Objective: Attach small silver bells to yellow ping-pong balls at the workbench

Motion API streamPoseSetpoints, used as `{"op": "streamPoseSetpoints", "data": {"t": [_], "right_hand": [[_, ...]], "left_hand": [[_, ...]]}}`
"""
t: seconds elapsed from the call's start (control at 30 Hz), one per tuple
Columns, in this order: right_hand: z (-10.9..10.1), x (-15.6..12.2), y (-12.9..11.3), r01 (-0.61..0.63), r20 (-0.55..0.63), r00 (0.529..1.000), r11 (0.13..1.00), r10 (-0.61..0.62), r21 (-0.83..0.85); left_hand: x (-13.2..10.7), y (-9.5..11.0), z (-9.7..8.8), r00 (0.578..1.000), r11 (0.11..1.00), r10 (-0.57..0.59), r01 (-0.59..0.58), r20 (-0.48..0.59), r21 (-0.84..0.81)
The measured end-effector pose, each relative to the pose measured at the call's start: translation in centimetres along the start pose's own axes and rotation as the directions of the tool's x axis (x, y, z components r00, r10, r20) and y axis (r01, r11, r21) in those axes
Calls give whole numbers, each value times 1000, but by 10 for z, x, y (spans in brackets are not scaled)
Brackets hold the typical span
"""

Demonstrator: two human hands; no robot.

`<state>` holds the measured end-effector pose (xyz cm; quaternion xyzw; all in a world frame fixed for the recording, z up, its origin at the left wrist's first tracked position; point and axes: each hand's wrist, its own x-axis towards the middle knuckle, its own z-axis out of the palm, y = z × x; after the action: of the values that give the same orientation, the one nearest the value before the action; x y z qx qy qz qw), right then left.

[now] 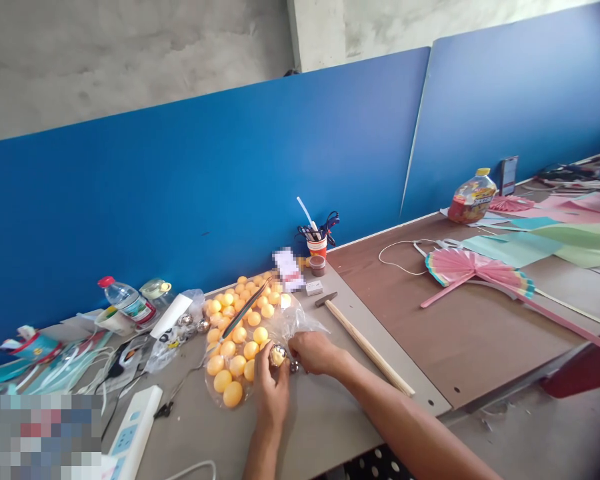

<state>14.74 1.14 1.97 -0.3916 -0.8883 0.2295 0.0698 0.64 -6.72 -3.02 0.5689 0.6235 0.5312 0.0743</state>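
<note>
My left hand [274, 387] is closed around a shiny gold-silver ball [278, 356], gripped between thumb and fingers above the grey table. Close beside it on the right, my right hand [312, 352] is curled with its fingertips pointing down. Whatever those fingers pinch is hidden. A small shiny metallic piece [295, 367] shows between the two hands. Behind them lies a clear plastic bag of orange balls [237, 365], with a dark soldering iron [245, 309] resting across it. A hammer with a wooden handle [370, 347] lies to the right of my right hand.
A power strip [136, 427], cables and a plastic bottle [127, 301] are on the left. At the back stand a cup of tools [317, 247] and a small round tub [317, 265]. A pink paper fan [473, 272] lies rightward. A blue partition [205, 193] borders the table.
</note>
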Motion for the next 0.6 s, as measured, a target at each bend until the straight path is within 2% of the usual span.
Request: {"op": "streamPoseSetpoints", "data": {"t": [0.2, 0.3, 0.37, 0.43, 0.53, 0.6], "right_hand": [[-8, 5, 6, 34, -154, 988, 941, 19, 336], [-11, 6, 6, 34, -152, 987, 879, 44, 476], [-11, 6, 6, -8, -101, 991, 807, 84, 590], [-8, 7, 6, -50, -34, 993, 669, 111, 741], [-6, 6, 7, -19, -5, 998, 362, 66, 932], [-7, 6, 8, 12, -15, 1000, 175, 16, 985]], "left_hand": [[0, -1, 0, 999, 998, -42, 43, 23, -42], [-1, -3, 1, 997, 994, -65, 68, 40, -84], [-1, -4, 2, 996, 992, -77, 81, 44, -98], [-2, -3, 2, 995, 991, -87, 91, 44, -103], [-2, -2, 2, 993, 986, -110, 114, 40, -124], [-1, -1, 1, 991, 979, -129, 133, 40, -153]]}}
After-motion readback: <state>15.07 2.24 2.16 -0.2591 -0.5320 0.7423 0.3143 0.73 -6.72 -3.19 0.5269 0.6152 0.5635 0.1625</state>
